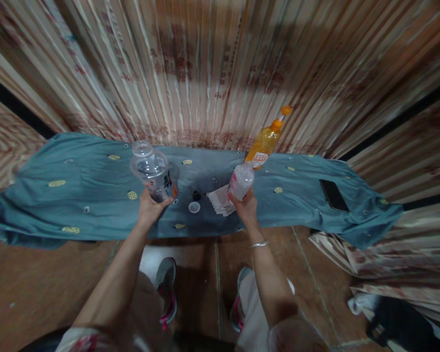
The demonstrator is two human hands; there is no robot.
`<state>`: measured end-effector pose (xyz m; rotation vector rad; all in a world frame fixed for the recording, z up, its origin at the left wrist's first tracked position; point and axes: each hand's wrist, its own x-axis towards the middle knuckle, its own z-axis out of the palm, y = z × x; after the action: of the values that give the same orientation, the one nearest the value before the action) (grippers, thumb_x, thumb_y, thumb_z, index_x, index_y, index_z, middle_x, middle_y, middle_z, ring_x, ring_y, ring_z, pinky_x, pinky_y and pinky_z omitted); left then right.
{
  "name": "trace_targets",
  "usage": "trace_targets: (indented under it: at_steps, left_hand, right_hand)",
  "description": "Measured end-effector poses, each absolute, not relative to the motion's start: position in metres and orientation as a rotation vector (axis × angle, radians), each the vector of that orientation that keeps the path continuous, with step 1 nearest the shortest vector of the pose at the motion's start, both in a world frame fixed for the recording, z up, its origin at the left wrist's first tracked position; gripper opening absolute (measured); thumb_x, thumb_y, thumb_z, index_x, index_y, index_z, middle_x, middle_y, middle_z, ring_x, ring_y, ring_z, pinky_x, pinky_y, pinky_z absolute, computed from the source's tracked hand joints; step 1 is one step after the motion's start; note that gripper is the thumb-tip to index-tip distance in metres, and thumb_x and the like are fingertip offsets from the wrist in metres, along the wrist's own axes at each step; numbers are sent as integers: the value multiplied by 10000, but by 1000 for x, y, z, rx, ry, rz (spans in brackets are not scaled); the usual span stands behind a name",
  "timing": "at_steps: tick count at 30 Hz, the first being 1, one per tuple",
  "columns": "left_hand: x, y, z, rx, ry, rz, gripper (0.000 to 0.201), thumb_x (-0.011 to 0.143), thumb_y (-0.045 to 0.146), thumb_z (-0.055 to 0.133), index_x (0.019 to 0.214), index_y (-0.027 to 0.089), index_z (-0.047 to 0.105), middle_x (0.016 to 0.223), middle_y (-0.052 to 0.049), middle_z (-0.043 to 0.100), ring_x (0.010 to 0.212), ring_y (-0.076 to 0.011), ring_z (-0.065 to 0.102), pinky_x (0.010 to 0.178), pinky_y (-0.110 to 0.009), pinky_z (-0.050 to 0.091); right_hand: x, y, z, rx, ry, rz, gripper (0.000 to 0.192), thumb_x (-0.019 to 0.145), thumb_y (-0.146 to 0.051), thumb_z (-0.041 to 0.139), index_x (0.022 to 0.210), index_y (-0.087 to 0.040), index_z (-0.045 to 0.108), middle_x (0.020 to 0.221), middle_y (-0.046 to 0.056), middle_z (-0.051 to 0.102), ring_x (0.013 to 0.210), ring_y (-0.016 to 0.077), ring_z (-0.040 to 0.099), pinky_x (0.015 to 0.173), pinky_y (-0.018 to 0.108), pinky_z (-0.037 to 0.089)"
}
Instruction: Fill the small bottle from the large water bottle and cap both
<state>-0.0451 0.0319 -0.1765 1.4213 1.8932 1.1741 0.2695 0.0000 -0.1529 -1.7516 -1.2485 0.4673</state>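
As hands grip bottles (152,171), labels unreadable

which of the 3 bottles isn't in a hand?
The orange bottle, standing alone at the back of the blue cloth. The left hand holds the clear bottle, the right hand the small pinkish bottle.

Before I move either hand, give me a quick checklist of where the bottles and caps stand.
1. Left hand grips the clear bottle: ok.
2. Right hand grips the small pink-labelled bottle: ok.
3. Clear bottle open: ok, no cap on its mouth.
4. Small bottle capped or not: cannot tell, its top is blurred.
5. Loose white cap and black cap lie on the cloth between the hands: ok.
6. Orange bottle stands apart behind the right hand, capped: ok.
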Motion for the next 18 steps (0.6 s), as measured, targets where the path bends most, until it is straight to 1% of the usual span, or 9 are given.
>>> trace_targets:
  at_steps: [4, 8, 11, 13, 15, 18]
  left_hand:
    - [-40, 29, -168, 1380, 1871, 1196, 717, 464, 338, 868, 1074, 185, 524, 1116, -111, 666, 1098, -319, 646, 991, -475, 502]
    - [-38, 20, -161, 1379, 1833, 1256, 726, 446, 305, 891, 1059, 183, 522, 1085, -96, 651, 1103, -318, 633, 1014, -476, 486]
    - [-41, 7, -160, 1364, 1861, 1325, 745, 456, 291, 887, 1091, 176, 517, 1142, -100, 624, 1170, -323, 593, 1068, -482, 444]
    - [-45, -3, -161, 1313, 1916, 1352, 726, 474, 308, 874, 1094, 173, 519, 1140, -97, 618, 1171, -323, 584, 1077, -495, 430]
    - [-46, -12, -160, 1257, 1900, 1367, 659, 502, 346, 851, 1057, 182, 536, 1060, -74, 630, 1071, -293, 617, 1024, -484, 470]
    - [-42, -22, -155, 1239, 1781, 1390, 504, 548, 402, 804, 948, 198, 577, 882, -28, 630, 840, -219, 629, 881, -416, 533]
  right_hand:
    - [269, 0, -153, -1747, -1267, 457, 628, 701, -448, 732, 1231, -153, 568, 1030, 136, 763, 954, 311, 716, 767, 376, 538]
    - [270, -1, -152, -1791, -1292, 445, 651, 709, -445, 737, 1244, -122, 553, 1033, 168, 758, 950, 331, 725, 784, 393, 540]
    - [269, -1, -152, -1786, -1319, 434, 645, 724, -444, 734, 1252, -123, 551, 1034, 165, 757, 954, 331, 728, 794, 392, 544]
    - [269, -1, -152, -1764, -1325, 435, 630, 730, -430, 734, 1251, -126, 554, 1013, 151, 761, 937, 319, 733, 786, 381, 549]
    - [269, 0, -153, -1741, -1328, 440, 626, 733, -418, 736, 1255, -125, 551, 1002, 144, 763, 924, 311, 733, 784, 379, 553]
    - [269, 0, -153, -1745, -1342, 448, 644, 734, -421, 740, 1262, -108, 543, 1018, 165, 759, 928, 324, 730, 795, 402, 554]
